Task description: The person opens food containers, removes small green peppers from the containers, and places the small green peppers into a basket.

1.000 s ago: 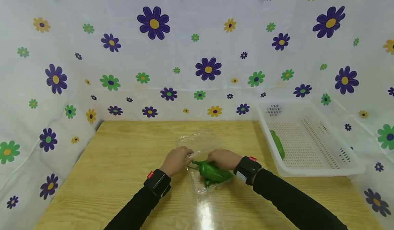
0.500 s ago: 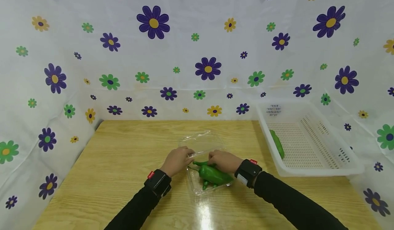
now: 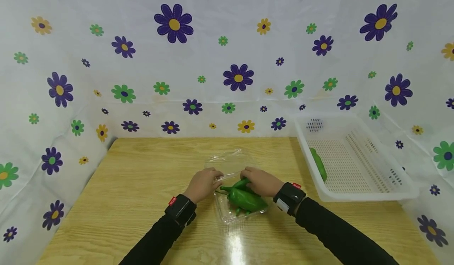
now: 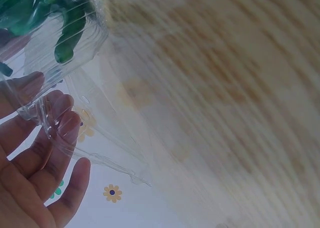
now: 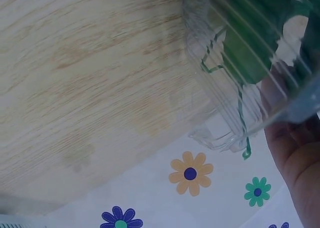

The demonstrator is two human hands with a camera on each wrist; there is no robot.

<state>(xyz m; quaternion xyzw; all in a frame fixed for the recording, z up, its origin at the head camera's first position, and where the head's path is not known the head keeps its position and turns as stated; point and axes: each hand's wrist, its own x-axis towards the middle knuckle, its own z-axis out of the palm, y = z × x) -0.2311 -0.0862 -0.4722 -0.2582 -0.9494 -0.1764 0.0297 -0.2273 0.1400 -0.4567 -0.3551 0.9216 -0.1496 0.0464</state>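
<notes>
A clear plastic box (image 3: 220, 210) is set on the wooden table (image 3: 142, 194), between the two hands. Its see-through lid (image 3: 232, 162) is folded back on the far side, toward the flowery cloth (image 3: 202, 56). The far left edge of the box is pinched by the left hand (image 3: 202, 184), with the thumb on one side of the plastic and some fingers bent behind it, as is seen from the left wrist.

In the box, a big green pepper (image 3: 247, 201) is laid on its side, just below and between the hands. A second green pepper (image 3: 242, 185) is seen behind it, and one end of it is partly hidden by the right hand (image 3: 263, 182). The right hand is placed over the far right part of the box with its fingers bent, but it cannot be told whether the pepper or the plastic is being gripped. Small green tips (image 3: 238, 211) are seen under the big pepper.

Well off to the right, a long green vegetable (image 3: 318, 165) is laid along the left wall inside a white plastic basket (image 3: 342, 162). Black bands (image 3: 181, 210) are worn on both wrists.
</notes>
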